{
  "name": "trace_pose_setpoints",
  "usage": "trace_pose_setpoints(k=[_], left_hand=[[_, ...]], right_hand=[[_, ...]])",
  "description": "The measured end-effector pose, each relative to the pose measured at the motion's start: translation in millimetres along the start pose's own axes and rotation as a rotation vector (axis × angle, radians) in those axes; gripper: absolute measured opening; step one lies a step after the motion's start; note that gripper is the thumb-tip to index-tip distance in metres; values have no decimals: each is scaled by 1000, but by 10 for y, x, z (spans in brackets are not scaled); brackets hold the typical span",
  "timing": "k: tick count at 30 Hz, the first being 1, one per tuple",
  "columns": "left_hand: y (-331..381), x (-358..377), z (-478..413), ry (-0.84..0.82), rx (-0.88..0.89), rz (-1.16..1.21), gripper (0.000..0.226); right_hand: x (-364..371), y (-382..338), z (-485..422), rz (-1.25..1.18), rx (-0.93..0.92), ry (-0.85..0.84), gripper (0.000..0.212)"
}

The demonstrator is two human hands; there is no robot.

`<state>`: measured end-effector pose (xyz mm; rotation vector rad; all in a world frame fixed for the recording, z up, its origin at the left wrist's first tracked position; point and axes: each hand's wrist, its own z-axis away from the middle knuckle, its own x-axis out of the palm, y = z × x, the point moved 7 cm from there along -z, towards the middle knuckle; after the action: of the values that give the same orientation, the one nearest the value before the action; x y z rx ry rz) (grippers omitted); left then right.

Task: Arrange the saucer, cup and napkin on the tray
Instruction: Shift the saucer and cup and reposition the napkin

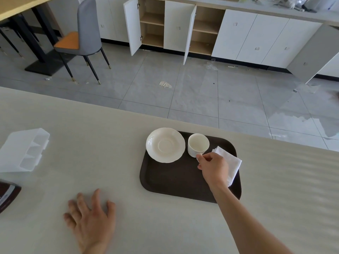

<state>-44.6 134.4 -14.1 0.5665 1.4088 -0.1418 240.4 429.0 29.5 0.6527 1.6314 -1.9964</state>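
Observation:
A dark brown tray [172,182] lies on the pale table. A white saucer [165,145] rests on the tray's far left corner, overhanging its rim. To the saucer's right an empty white cup [198,143] stands upright on the tray. My right hand [213,166] pinches the cup's handle at its near side. A folded white napkin [233,165] lies at the tray's right edge, partly hidden under that hand. My left hand [91,219] rests flat on the table, fingers spread, well left of the tray.
A clear plastic divided container [23,149] sits at the table's left. A dark box [7,195] pokes in at the left edge. Beyond the table's far edge are tiled floor, a chair and open cabinets.

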Motion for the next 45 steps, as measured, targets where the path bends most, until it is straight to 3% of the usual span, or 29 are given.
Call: trace_pose_setpoints(k=[34, 45], left_hand=[[-15, 42, -18, 20, 0, 3, 73], [-44, 95, -31, 49, 27, -5, 71]], right_hand=[[111, 27, 48, -97, 14, 51, 19], [-41, 162, 60, -114, 7, -63, 29]])
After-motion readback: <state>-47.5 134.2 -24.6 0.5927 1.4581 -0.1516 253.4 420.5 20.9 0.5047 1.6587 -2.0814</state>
